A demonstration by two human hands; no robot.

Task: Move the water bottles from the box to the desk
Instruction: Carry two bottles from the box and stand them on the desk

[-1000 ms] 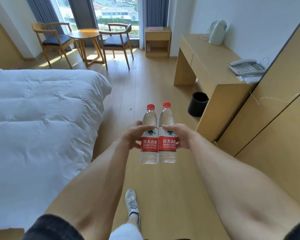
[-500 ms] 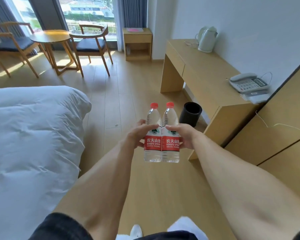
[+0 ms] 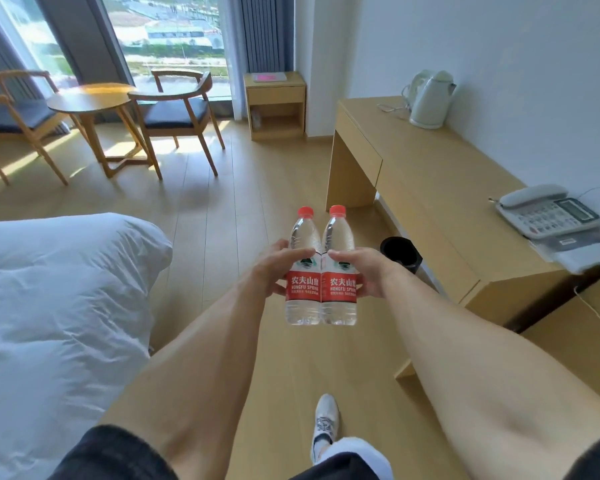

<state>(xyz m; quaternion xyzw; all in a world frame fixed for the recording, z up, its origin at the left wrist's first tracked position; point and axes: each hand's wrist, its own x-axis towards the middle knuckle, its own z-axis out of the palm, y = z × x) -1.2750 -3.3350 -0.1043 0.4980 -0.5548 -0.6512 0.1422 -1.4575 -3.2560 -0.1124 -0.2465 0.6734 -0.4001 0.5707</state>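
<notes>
Desk [image 3: 430, 188] drawn nearer, left hand [image 3: 274, 268] and right hand [image 3: 368, 271] gripping upright red-capped, red-labelled bottles [image 3: 321, 271]

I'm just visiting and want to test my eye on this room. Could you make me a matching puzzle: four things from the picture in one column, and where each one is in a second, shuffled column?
Things:
1. water bottles
2. kettle
3. telephone
4. black bin

Places:
A. near end of the desk, by the wall
B. on the floor beside the desk
C. held upright, side by side, between the left hand and the right hand
D. far end of the desk

Pairs: 1-C, 2-D, 3-A, 4-B
</notes>
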